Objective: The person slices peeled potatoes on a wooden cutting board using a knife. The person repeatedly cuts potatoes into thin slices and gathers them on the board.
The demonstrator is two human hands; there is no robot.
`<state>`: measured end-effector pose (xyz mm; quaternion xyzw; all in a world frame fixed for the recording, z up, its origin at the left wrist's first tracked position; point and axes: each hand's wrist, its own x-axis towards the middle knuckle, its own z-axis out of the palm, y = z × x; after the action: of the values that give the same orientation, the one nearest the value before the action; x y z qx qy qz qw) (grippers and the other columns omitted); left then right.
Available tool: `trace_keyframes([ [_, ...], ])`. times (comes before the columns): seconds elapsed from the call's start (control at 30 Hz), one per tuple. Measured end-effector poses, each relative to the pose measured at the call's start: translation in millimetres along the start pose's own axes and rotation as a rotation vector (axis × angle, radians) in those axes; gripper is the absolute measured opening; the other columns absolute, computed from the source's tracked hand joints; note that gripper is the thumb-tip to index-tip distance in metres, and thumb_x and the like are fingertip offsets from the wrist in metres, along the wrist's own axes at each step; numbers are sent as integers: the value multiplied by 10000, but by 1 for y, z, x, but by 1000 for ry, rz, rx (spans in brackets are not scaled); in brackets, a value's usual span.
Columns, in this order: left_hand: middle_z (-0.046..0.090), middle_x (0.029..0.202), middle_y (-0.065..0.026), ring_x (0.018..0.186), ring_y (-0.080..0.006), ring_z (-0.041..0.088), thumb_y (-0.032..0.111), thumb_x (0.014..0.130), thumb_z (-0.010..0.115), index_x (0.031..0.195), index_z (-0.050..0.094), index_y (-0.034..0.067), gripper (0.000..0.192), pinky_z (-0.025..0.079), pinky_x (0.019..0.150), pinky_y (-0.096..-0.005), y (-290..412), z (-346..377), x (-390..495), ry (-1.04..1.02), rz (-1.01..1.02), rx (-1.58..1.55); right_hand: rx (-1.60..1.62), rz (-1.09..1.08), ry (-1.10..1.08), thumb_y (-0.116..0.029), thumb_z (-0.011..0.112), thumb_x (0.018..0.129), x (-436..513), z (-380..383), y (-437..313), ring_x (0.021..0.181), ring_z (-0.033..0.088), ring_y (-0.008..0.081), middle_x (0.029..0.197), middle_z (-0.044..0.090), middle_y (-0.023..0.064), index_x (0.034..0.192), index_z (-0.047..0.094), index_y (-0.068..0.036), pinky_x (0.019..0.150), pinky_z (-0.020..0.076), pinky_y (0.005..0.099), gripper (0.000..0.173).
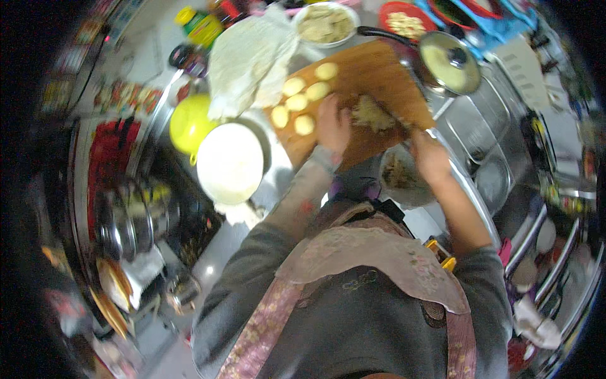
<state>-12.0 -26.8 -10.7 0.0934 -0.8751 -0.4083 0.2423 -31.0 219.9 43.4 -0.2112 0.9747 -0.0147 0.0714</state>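
A wooden cutting board point(374, 61) lies before me, turned at a slant. On its left part sit several pale yellow oval pieces of food point(297, 102). A heap of finely chopped pale food point(371, 113) is spread near the board's middle. My left hand point(334, 121) is on the board between the ovals and the heap; blur hides whether its fingers grip anything. At the board's right corner, my right hand point(432, 156) is closed around what looks like a knife handle, its thin dark blade point(397, 122) blurred beside the heap. Below that hand, a bowl point(402, 177) holds brownish scraps.
A white round container point(230, 166) and a yellow bowl point(187, 121) stand left, below a white cloth point(251, 57). Behind the board are a bowl of pale food point(326, 23) and a red plate point(386, 13). A glass-lidded pot point(440, 71) and metal trays point(478, 123) are right.
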Motion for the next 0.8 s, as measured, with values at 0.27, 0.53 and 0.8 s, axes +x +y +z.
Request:
trace_keyframes([
  [0.27,354,1451,-73,1337,-279,322,458,889,473,1327,473,176,521,133,1019,-702,51,-8,4,-497,589,357,-234,-453,275,-161,581,766,11,-34,27,699,591,268,799,550,70,985,577,-99,567,489,403,228],
  [0.53,184,1518,-141,1404,-338,151,448,908,435,1436,285,136,631,107,1103,-578,28,5,26,-911,620,570,-268,-678,292,-183,527,740,5,-50,41,777,573,199,780,522,20,913,565,-143,650,463,333,181],
  [0.8,132,1542,-91,1417,-294,128,473,943,357,1465,220,178,615,84,1107,-566,50,39,25,-878,701,428,-298,-766,383,-195,539,702,7,-51,25,732,547,163,744,492,-15,805,539,-167,620,441,297,107],
])
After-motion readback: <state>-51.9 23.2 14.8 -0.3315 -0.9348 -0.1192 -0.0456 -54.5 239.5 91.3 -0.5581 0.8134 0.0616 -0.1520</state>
